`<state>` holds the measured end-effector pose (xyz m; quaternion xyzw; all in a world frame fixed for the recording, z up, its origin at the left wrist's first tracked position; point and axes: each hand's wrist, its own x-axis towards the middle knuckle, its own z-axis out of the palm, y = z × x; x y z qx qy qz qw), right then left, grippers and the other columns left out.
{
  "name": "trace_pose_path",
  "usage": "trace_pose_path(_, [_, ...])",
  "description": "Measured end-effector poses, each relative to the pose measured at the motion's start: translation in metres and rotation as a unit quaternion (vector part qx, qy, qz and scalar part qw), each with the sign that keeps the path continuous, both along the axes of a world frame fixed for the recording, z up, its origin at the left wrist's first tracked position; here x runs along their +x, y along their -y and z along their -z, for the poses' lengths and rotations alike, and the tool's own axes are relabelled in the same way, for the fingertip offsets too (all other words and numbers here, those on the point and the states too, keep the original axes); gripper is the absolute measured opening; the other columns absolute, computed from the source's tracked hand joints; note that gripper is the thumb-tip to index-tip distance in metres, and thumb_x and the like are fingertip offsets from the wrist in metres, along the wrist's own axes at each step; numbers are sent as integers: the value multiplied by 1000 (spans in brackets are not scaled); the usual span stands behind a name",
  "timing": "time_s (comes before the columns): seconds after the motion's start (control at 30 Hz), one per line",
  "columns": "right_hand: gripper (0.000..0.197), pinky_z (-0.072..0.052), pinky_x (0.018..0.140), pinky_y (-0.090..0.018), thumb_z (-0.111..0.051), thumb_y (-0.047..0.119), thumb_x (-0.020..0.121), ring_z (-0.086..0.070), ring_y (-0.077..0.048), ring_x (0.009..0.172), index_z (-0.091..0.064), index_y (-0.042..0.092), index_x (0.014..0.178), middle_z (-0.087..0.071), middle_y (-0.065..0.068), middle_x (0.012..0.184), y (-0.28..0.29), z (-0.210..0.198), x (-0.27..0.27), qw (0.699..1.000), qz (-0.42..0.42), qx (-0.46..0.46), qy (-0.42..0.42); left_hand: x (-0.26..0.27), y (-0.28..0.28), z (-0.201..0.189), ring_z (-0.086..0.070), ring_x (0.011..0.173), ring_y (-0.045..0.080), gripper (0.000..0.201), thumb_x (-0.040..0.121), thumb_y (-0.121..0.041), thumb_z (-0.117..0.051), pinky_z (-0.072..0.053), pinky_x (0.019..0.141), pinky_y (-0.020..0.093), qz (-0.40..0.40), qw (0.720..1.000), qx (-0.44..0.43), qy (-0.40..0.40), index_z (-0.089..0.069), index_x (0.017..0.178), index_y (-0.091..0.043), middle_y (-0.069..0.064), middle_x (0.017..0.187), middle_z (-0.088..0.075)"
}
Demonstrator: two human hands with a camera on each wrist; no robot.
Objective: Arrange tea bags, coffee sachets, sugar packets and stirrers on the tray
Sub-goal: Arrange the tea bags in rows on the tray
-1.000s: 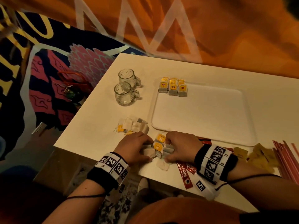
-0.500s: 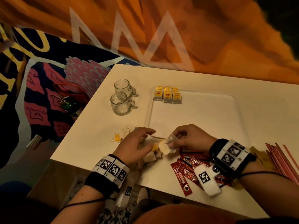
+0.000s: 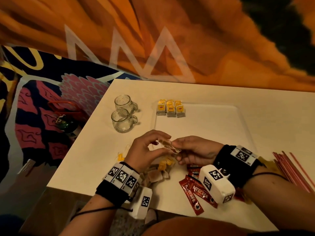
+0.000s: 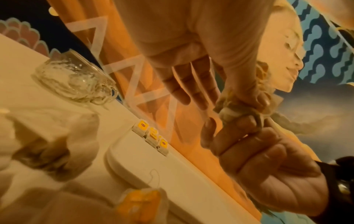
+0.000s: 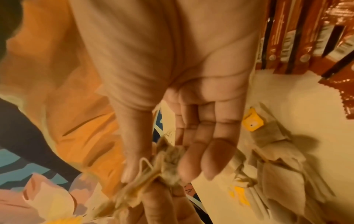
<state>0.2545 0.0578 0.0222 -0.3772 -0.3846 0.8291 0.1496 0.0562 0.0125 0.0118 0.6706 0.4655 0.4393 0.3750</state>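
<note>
A crumpled tea bag [image 3: 167, 145] with its string is held just above the table, by the front left corner of the white tray [image 3: 206, 132]. My left hand [image 3: 166, 144] pinches it from the left and my right hand [image 3: 177, 149] from the right. The left wrist view shows the tea bag [image 4: 231, 112] squeezed between both hands' fingertips. In the right wrist view the tea bag [image 5: 164, 163] looks bunched up. Several tea bags [image 3: 170, 109] with yellow tags stand in rows at the tray's far left corner. A loose pile of tea bags [image 3: 159, 172] lies under my hands.
Two glass mugs [image 3: 123, 114] stand left of the tray. Red coffee sachets [image 3: 196, 193] lie at the table's near edge under my right wrist. Red stirrers [image 3: 293, 169] lie at the right. One tea bag [image 3: 120, 156] lies apart at the left.
Both hands were down on the tea bag pile. They have risen off the table with one tea bag pinched between them.
</note>
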Motion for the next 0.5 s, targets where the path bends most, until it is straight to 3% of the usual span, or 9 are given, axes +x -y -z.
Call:
trace_pose_path(0.07, [23, -57, 58, -24, -64, 25, 80, -63, -14, 59, -62, 5, 92, -62, -11, 76, 0, 2, -4, 1000, 14, -13, -7, -3, 0, 4, -66, 87, 10, 21, 70, -13, -81, -51, 75, 26, -16, 999, -31, 37, -72, 86, -22, -3, 97, -71])
trace_pose_path(0.13, [30, -57, 56, -25, -64, 33, 82, -63, -17, 57, -62, 5, 94, -63, -13, 74, 0, 7, -8, 999, 31, -19, 15, -9, 0, 8, -67, 82, 12, 17, 74, -11, -77, -52, 74, 23, -32, 992, -73, 95, -70, 90, -9, 3, 93, -73])
trace_pose_path(0.2, [37, -55, 53, -26, -61, 42, 87, -60, -17, 55, -60, 6, 96, -64, -11, 73, 0, 16, -14, 993, 18, 31, 110, -16, 0, 11, -67, 81, 11, 16, 80, -10, -72, -53, 77, 24, -65, 980, -109, 153, -64, 91, -2, 2, 86, -73])
trace_pose_path(0.27, [38, -50, 50, -28, -63, 45, 88, -55, -18, 54, -61, 7, 91, -63, -10, 74, 2, 27, -21, 960, -43, 128, 246, -23, -1, 13, -68, 82, 9, 11, 83, -9, -66, -54, 76, 21, -93, 969, -138, 181, -62, 94, -8, -3, 84, -74])
trace_pose_path(0.33, [35, -45, 50, -27, -68, 45, 83, -54, -17, 54, -66, 10, 83, -63, -8, 73, 4, 36, -31, 912, -101, 208, 339, -28, -1, 14, -68, 77, 7, 11, 86, -5, -62, -54, 66, 18, -110, 963, -159, 186, -61, 96, -10, -3, 81, -73])
trace_pose_path(0.43, [24, -48, 63, -27, -77, 35, 76, -60, -12, 68, -73, 12, 82, -67, 2, 74, 4, 37, -43, 856, -144, 304, 393, -34, -1, 17, -68, 71, 8, 14, 88, -3, -62, -54, 59, 20, -133, 959, -177, 180, -61, 101, -4, 3, 82, -72])
trace_pose_path(0.5, [17, -52, 72, -29, -79, 27, 75, -63, -9, 73, -75, 12, 83, -70, 4, 76, 1, 30, -44, 849, -147, 329, 387, -38, -2, 19, -69, 73, 13, 15, 88, -4, -62, -58, 60, 27, -144, 954, -192, 179, -63, 103, -6, 7, 84, -73])
